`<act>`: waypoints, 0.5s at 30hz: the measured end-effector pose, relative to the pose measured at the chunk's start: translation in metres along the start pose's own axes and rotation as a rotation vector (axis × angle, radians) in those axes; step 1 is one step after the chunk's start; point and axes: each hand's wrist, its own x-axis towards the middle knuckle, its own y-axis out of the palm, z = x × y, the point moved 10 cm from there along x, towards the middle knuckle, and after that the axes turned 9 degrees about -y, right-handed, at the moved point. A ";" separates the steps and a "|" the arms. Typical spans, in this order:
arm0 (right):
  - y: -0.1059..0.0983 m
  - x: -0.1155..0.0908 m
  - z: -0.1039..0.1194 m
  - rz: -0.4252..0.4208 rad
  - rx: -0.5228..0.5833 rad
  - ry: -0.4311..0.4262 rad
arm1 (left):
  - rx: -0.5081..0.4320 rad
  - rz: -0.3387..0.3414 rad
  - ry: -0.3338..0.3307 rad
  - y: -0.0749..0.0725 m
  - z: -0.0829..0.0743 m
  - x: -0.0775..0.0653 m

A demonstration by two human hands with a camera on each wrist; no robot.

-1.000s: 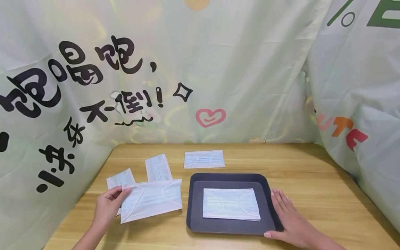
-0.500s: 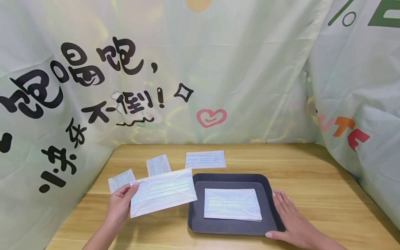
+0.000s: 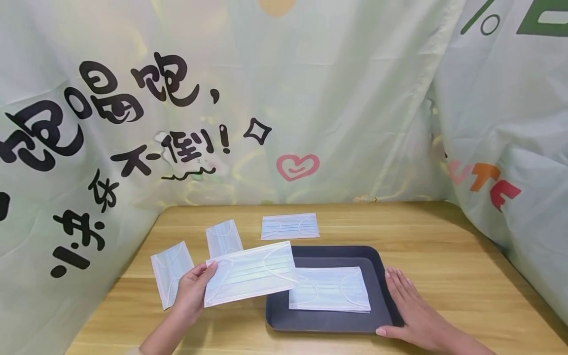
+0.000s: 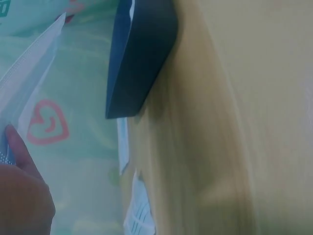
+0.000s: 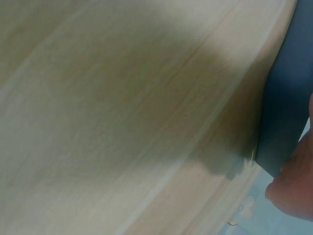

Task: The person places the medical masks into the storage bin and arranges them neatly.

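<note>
By its left edge my left hand (image 3: 192,292) pinches a pale blue face mask (image 3: 250,274) with white ear loops, thumb on the near face. The mask is tilted in the air, its right end overlapping a dark grey tray (image 3: 328,323) in the head view. Inside the tray lies a small pile of flat face masks (image 3: 335,291), its left corner hidden by the held one. My right hand (image 3: 412,311) rests against the tray's right wall, fingers straight and thumb at the front corner. The left wrist view has the held mask at its left, near the tray's side (image 4: 144,58).
Three more masks lie on the wooden table (image 3: 426,236): one at the left (image 3: 170,273), another tilted mask (image 3: 223,236) behind the held one, and a third mask (image 3: 290,226) behind the tray. A printed curtain (image 3: 355,123) closes off the back and sides.
My left hand has carried the mask rightward from over the left masks to the tray's left side. The left mask on the table now shows more fully. My right hand stays at the tray.
</note>
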 end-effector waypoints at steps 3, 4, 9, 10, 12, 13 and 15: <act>0.000 0.001 0.000 -0.003 -0.009 -0.006 | 0.021 0.009 -0.009 0.008 0.005 0.002; 0.000 0.001 0.000 -0.004 -0.013 -0.010 | 0.027 0.009 -0.013 0.011 0.008 0.003; 0.002 0.001 0.001 -0.007 -0.018 -0.010 | 0.040 0.026 -0.013 0.027 0.017 0.006; 0.003 0.001 0.001 -0.006 -0.018 -0.008 | 0.037 0.034 -0.013 0.031 0.018 0.007; 0.003 0.001 0.000 -0.005 -0.023 -0.005 | 0.026 0.059 -0.009 0.039 0.021 0.008; 0.003 0.000 0.000 -0.006 -0.025 -0.005 | 0.021 0.072 -0.006 0.043 0.023 0.008; 0.003 0.000 0.000 -0.009 -0.028 -0.011 | 0.010 0.095 -0.008 0.050 0.026 0.009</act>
